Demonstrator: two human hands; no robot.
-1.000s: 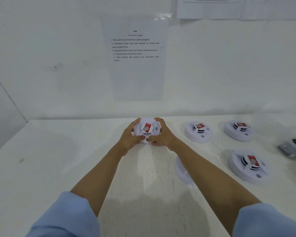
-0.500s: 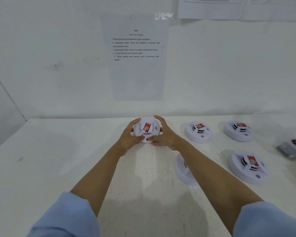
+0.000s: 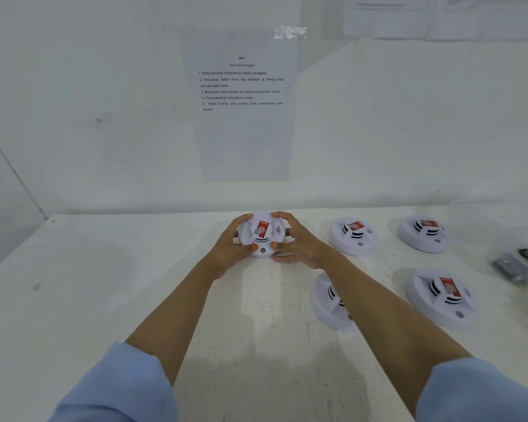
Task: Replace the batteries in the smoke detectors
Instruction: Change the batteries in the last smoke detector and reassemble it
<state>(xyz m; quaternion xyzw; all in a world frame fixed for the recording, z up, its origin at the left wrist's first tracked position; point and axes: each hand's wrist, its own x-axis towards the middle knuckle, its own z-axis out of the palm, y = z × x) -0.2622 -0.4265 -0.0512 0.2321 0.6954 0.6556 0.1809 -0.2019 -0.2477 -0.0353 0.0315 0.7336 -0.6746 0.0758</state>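
Left hand, right hand grip smoke detector by table far edge; room leftward; perhaps batteries right.

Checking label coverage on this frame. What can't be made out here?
1. Held detector, head view: underside hidden, facing away, with the left hand and right hand gripping it.
2. Near detector: right part hidden by the right forearm.
3. Dark items at the right edge: blurred, cut off by the frame.
4. Papers on the wall: cut off by the top edge.
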